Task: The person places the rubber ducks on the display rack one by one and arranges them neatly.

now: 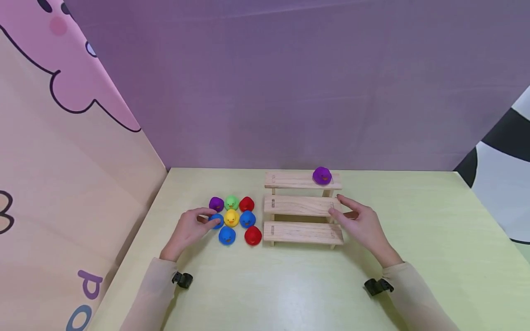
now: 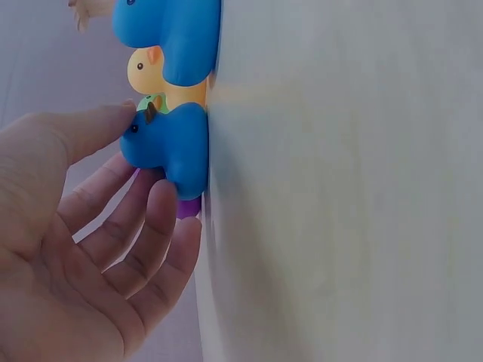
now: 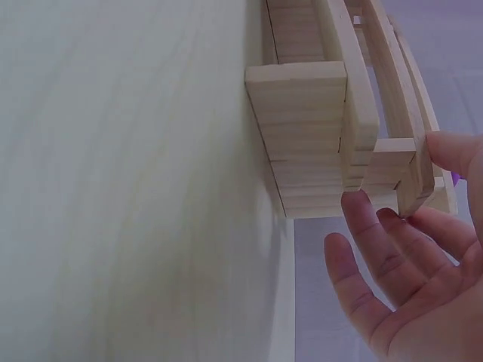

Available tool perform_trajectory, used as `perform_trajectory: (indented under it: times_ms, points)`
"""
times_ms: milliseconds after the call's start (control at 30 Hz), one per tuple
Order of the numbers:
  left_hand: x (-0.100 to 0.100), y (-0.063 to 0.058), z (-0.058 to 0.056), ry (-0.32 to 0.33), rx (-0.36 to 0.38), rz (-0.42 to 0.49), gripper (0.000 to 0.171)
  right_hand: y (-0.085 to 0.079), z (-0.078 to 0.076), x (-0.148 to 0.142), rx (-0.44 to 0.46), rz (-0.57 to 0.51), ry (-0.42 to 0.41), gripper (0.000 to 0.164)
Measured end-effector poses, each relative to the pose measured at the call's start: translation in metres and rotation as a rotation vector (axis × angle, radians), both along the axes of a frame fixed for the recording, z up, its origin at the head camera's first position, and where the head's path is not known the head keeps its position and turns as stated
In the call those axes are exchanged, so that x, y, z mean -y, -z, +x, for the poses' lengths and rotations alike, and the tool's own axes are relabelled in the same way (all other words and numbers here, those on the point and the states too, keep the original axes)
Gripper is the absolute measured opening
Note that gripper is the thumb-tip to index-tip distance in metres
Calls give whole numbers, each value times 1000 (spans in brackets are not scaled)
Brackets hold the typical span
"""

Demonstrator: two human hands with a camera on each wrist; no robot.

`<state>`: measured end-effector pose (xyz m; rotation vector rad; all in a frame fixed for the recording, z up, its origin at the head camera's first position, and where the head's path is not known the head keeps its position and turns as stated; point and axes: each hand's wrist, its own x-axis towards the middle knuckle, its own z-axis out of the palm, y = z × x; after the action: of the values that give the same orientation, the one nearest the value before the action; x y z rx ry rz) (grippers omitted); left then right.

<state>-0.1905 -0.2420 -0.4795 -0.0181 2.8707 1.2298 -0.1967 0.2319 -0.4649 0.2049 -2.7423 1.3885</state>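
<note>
On the left of the table, my left hand (image 1: 193, 231) holds a blue rubber duck (image 2: 170, 147) between thumb and fingers, at the left side of a cluster of ducks. That duck sits at table level, partly covered by my fingers in the head view. A three-step wooden stand (image 1: 304, 232) is right of the cluster. My right hand (image 1: 361, 225) grips the right end of its middle step (image 1: 298, 205), thumb on top and fingertips at the end and underside. One purple duck (image 1: 321, 175) rests on the right part of the top step.
Around the held duck are a purple duck (image 1: 216, 203), a green duck (image 1: 232, 202), a yellow duck (image 1: 231, 218), two red ducks and two other blue ducks. A purple backdrop (image 1: 290, 92) rises behind the table; a printed panel (image 1: 74, 184) borders the left.
</note>
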Motion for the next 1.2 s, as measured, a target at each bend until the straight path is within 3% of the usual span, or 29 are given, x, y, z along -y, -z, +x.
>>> perform_trajectory:
  times_ms: [833, 1200]
  points:
    - [7, -4, 4, -10, -45, -11, 34, 1, 1, -1, 33, -36, 5, 67]
    - [7, -8, 5, -4, -102, -1, 35, 3, 0, -2, 31, -44, -11, 67]
